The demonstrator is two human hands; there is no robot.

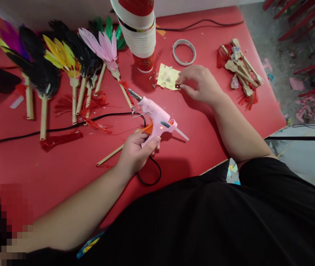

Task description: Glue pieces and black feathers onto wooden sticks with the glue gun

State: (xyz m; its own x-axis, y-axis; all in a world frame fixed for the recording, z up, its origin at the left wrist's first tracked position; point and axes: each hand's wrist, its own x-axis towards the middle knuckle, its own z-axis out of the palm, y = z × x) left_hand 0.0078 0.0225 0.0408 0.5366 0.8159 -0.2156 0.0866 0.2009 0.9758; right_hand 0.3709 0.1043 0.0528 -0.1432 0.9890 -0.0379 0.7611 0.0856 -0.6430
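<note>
My left hand (135, 152) is closed round the handle of a pink hot glue gun (157, 117), whose metal tip points up and left toward a pink feather stick (105, 47). A thin bamboo stick (110, 155) lies under that hand. My right hand (198, 83) pinches a small dark piece (177, 86) at the edge of a yellow paper scrap (167, 77) on the red table (63, 166).
Several feather sticks with red tassels (57, 66) lie at the back left. A stack of red and white paper cups (140, 33) stands at the back centre, a tape ring (184, 52) beside it. Wooden pieces (242, 70) are heaped at the right. A black cord (49, 130) crosses the table.
</note>
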